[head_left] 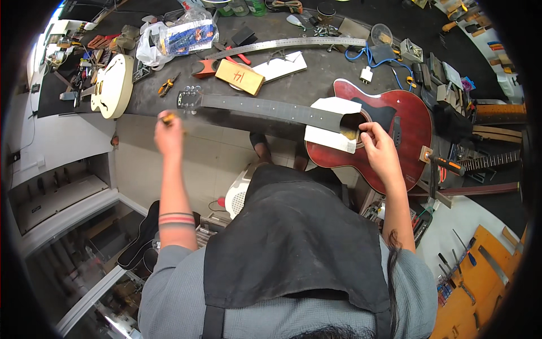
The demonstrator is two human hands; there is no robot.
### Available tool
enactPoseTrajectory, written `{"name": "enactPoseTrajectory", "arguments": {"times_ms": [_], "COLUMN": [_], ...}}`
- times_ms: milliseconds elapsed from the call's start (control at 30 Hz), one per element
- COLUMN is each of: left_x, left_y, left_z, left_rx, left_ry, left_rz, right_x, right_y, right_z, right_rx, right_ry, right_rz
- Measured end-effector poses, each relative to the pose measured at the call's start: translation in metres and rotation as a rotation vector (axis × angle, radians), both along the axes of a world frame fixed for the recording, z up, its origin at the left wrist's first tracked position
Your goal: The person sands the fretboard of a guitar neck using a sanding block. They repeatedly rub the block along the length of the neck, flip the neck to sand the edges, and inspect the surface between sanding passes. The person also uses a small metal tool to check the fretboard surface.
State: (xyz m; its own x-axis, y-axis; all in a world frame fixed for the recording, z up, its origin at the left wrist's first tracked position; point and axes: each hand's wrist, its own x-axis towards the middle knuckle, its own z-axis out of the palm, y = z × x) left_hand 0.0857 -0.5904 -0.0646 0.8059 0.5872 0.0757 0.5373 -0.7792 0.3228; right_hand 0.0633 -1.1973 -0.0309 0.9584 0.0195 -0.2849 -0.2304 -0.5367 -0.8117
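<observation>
A dark red acoustic guitar (409,121) lies across the bench edge, its neck pointing left. Its fretboard (257,106) is dark, and the tuners on its headstock (188,100) show. White sheets (327,135) lie around the end of the fretboard, beside the sound hole (351,122). My right hand (379,151) rests at the hole's right rim, fingers bent and a little apart, with nothing visible in them. Left of the headstock, my left hand (168,138) is raised and closed around a small yellow-and-dark object (167,118); blur hides its kind.
Beyond the neck lie orange-handled pliers (167,86), a wooden block (240,77), a long steel ruler (288,43) and a blue cable (370,56). A cream guitar body (113,87) stands at the left. An orange-and-black clamp handle (447,164) sits by the red guitar's lower end.
</observation>
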Motion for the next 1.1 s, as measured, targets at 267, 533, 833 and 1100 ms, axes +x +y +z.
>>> {"name": "enactPoseTrajectory", "arguments": {"times_ms": [267,533,833,1100], "left_x": [0.024,0.022,0.037,0.024], "left_y": [-0.198,-0.303,-0.004,-0.3], "left_z": [0.043,0.014,0.033,0.014], "left_rx": [-0.482,-0.95,-0.069,-0.939], "left_ry": [-0.291,-0.02,-0.11,-0.065], "left_rz": [-0.577,-0.761,-0.099,-0.792], "right_x": [0.014,0.018,-0.013,-0.002], "right_y": [0.012,0.034,0.012,0.036], "right_z": [0.011,0.019,-0.007,-0.004], "right_rx": [-0.142,-0.235,-0.318,-0.33], "right_ry": [-0.013,-0.109,-0.044,-0.044], "right_rz": [0.052,0.123,0.079,0.143]}}
